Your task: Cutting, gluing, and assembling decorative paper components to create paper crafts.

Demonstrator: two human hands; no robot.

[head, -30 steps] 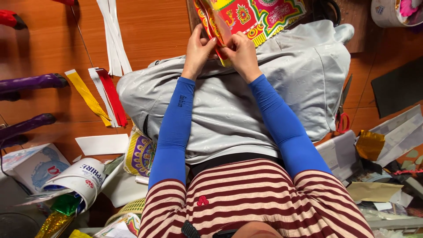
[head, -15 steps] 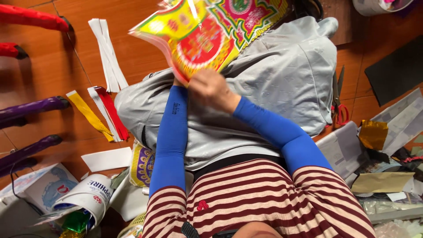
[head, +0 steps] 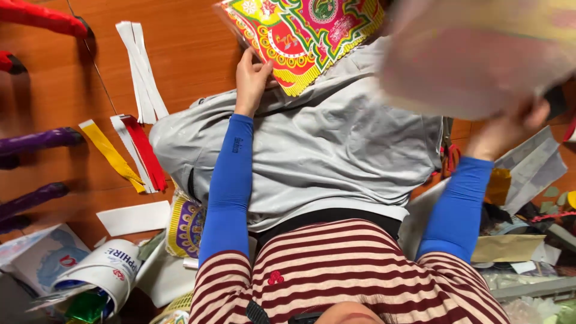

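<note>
Head view: left hand [head: 252, 75] grips patterned sheet [head: 306, 33]; right hand [head: 510, 126] lifts another (blurred).

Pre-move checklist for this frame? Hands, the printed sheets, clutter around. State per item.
1. Left hand grips the patterned sheet at its lower left edge: ok.
2. Right hand holds the lifted sheet: ok, though the sheet is blurred and its print cannot be read.
3. The two sheets are apart: ok, a gap shows between them.
4. Patterned sheet rests on the grey cloth over the lap: cannot tell, its top is out of frame.
5. Scissors clear of the right hand: ok, they lie lower down, beside the cloth.
6. Paper strips on the wooden floor out of the hands' way: ok.
</note>
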